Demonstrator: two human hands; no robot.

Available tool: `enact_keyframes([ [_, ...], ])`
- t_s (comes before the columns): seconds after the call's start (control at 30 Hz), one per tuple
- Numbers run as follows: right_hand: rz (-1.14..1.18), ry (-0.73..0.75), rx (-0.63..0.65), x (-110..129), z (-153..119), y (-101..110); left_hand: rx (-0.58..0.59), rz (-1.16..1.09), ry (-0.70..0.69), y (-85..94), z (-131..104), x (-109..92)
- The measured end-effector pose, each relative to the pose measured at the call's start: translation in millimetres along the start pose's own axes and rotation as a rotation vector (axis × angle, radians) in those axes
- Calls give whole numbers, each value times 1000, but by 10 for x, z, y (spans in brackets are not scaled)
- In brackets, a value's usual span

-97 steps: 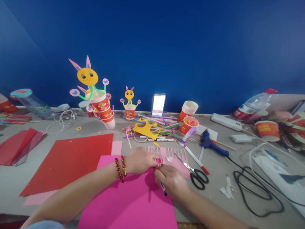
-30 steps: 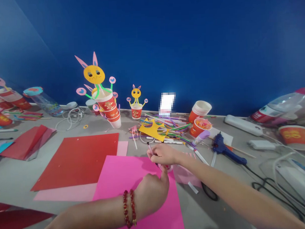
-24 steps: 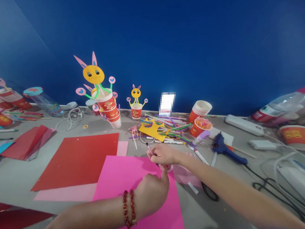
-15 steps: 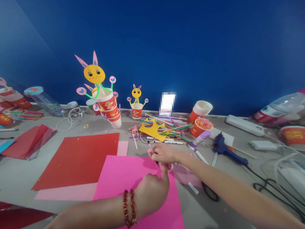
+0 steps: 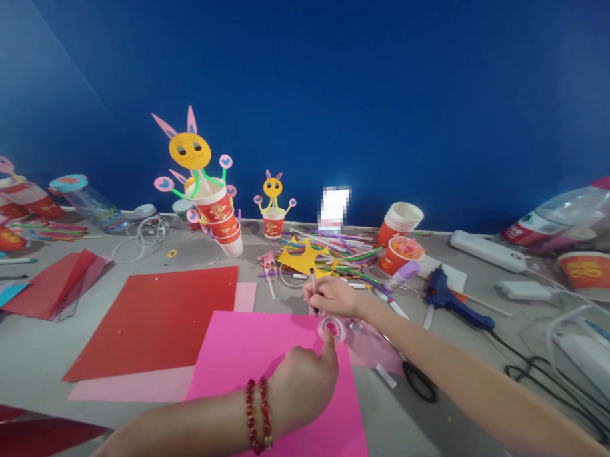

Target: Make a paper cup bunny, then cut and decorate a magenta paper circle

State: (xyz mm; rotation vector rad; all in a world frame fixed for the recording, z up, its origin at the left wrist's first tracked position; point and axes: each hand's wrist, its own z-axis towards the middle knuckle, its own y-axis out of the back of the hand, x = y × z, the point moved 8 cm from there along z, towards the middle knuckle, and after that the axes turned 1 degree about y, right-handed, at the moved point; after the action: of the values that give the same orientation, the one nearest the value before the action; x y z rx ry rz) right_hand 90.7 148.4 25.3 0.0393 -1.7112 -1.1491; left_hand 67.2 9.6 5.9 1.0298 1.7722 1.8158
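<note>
My left hand (image 5: 310,381), with a beaded bracelet at the wrist, has its fingers curled and one fingertip pressed onto a clear roll of tape (image 5: 340,326). The roll lies flat at the upper right corner of a bright pink sheet of paper (image 5: 279,336). Just beyond it, my right hand (image 5: 335,296) is closed round a pen (image 5: 313,281) held upright, its lower tip close to the roll's far left rim. Whether the tip touches the paper I cannot tell.
Red paper (image 5: 158,320) lies to the left. Behind my hands are yellow paper scraps (image 5: 306,256) and several pipe cleaners (image 5: 355,243). Scissors (image 5: 419,381) lie under my right forearm. A glue gun (image 5: 452,300) rests at right. Decorated paper cups (image 5: 219,211) stand at the back.
My right hand has drawn slightly right and the pen has turned more upright, with its tip at the roll's edge. More of the tape roll shows. My left hand has stayed in place.
</note>
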Motion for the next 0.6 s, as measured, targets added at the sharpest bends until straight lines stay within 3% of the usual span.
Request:
enact_keyframes([
  [0.17,37,-60,-278,8,-314,217,-9,4,-28,-20,0,0],
  [0.3,146,-143,-610,-36,-843,266,-13,-30,-68,-56,40,38],
  [0.4,172,-142,-698,-39,-1244,94,-50,-66,-111,-43,98,100],
  [0.5,114,-145,-701,-22,-1552,-149,-97,-175,-112,-36,155,191],
  [0.6,-3,-77,-645,83,-1684,-381,-121,-310,-74,-72,198,268],
])
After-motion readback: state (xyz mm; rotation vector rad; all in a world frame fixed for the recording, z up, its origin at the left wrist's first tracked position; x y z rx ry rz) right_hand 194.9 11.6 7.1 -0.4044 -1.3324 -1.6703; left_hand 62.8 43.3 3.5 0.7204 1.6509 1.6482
